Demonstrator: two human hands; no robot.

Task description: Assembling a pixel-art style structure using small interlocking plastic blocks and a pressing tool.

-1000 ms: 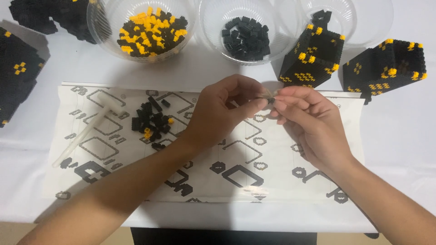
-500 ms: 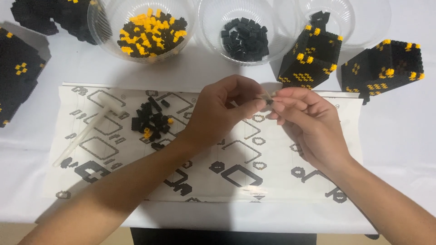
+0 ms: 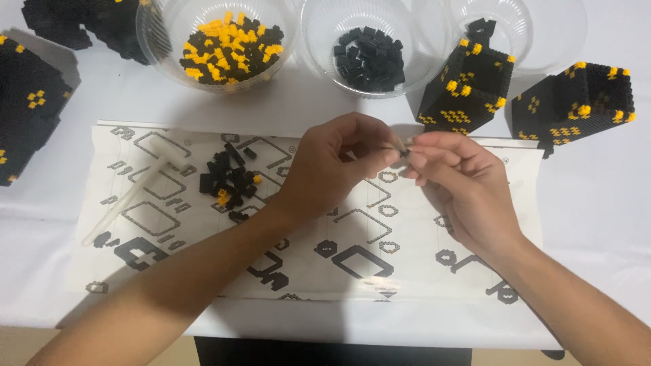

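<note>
Head view shows a tiny black building brick (image 3: 404, 154) pinched between the fingertips of both hands, held above the printed instruction sheet (image 3: 407, 237). Left hand (image 3: 336, 169) closes thumb and forefinger tight on the brick from one side; right hand (image 3: 461, 183) meets it from the other, fingers curled, thumb and forefinger nipped shut on the same piece. Left of the hands lies a loose pile of black and yellow bricks (image 3: 229, 179) beside a white plastic tool (image 3: 135, 186). Beyond stand a bowl of black bricks (image 3: 369, 47) and two black-and-yellow brick cubes (image 3: 468, 88).
</note>
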